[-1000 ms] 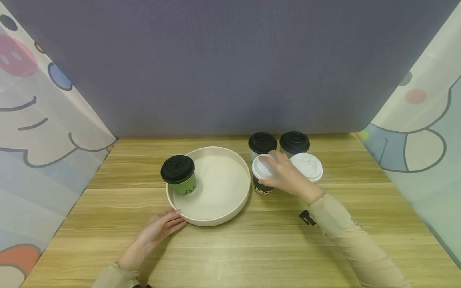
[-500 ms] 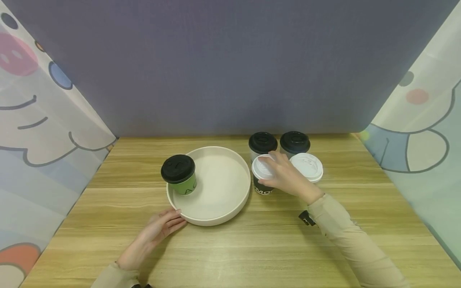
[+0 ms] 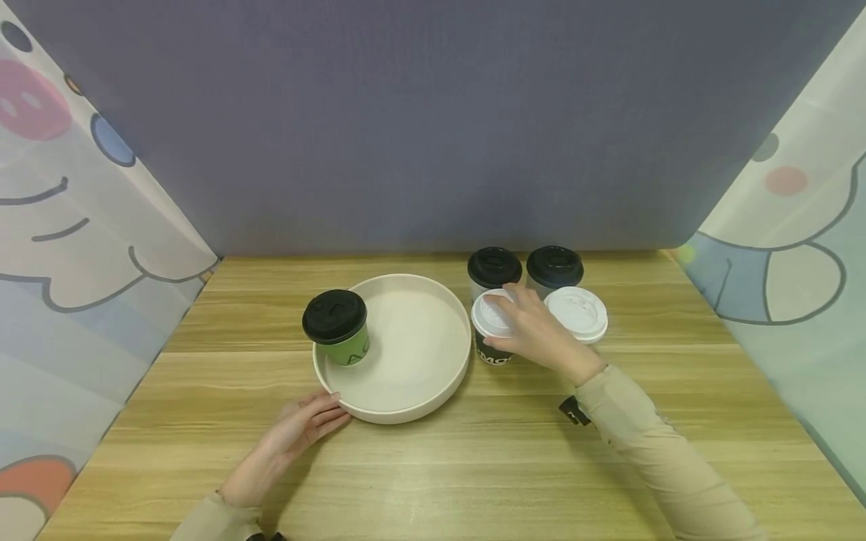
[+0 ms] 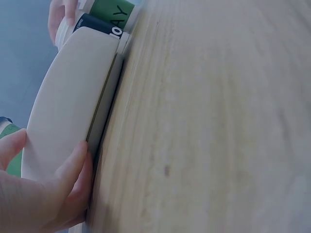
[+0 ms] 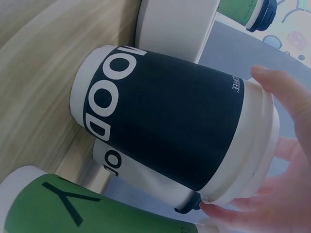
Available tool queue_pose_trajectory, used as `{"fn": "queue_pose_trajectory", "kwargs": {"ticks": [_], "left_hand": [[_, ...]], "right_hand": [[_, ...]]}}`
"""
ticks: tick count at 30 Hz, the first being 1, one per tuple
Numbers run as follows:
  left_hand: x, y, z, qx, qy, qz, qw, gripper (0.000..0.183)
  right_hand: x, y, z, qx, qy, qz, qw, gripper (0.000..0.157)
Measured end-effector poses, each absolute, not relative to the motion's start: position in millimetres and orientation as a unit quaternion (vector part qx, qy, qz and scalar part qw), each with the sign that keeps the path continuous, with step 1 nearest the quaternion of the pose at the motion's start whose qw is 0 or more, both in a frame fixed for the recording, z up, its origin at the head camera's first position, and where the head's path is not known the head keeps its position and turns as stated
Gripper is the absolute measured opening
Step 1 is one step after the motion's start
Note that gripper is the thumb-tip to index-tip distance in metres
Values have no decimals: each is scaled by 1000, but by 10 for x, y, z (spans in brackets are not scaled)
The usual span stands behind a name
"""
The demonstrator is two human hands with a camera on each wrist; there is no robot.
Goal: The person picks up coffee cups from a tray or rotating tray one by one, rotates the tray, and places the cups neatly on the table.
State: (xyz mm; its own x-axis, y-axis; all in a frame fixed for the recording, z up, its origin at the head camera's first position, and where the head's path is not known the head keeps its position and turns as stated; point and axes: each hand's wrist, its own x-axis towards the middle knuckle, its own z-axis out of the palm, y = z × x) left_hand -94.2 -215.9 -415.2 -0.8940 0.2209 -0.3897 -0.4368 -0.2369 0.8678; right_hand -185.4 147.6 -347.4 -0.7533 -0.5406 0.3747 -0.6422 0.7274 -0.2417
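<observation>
My right hand (image 3: 537, 330) holds the white lid of a black paper coffee cup (image 3: 492, 353), thumb and fingers spread round the lid's edge. In the right wrist view this coffee cup (image 5: 165, 116) stands upright on the table, white lettering round its base. A round cream tray (image 3: 413, 353) lies to its left. My left hand (image 3: 307, 428) grips the tray at its near left side; in the left wrist view one fingertip is at the rim and others press the outer wall (image 4: 73, 102). A green coffee cup (image 3: 348, 349) with a black lid stands inside the tray, at its left.
Two black-lidded cups, one left (image 3: 494, 267) and one right (image 3: 553, 267), stand behind the held cup. Another cup with a white lid (image 3: 576, 312) is just right of my right hand. A grey panel (image 3: 433, 135) closes the table's back edge.
</observation>
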Motion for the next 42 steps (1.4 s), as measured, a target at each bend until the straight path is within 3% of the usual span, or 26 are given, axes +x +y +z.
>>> {"fn": "queue_pose_trajectory", "kwargs": {"ticks": [9, 21, 29, 42], "left_hand": [[-947, -2161, -4113, -98, 588, 773, 218, 66], [-1027, -2271, -4105, -94, 609, 759, 210, 61], [-1111, -2374, -4092, -100, 615, 755, 204, 56], [-1249, -2485, -4055, -109, 600, 766, 203, 21]], "right_hand": [[-1852, 1477, -3466, 324, -919, 170, 150, 60], [-1776, 1349, -3403, 375, -879, 173, 237, 47], [-1636, 1197, -3392, 417, -861, 191, 220, 42], [-1467, 920, -3542, 484, -841, 146, 193, 35]]}}
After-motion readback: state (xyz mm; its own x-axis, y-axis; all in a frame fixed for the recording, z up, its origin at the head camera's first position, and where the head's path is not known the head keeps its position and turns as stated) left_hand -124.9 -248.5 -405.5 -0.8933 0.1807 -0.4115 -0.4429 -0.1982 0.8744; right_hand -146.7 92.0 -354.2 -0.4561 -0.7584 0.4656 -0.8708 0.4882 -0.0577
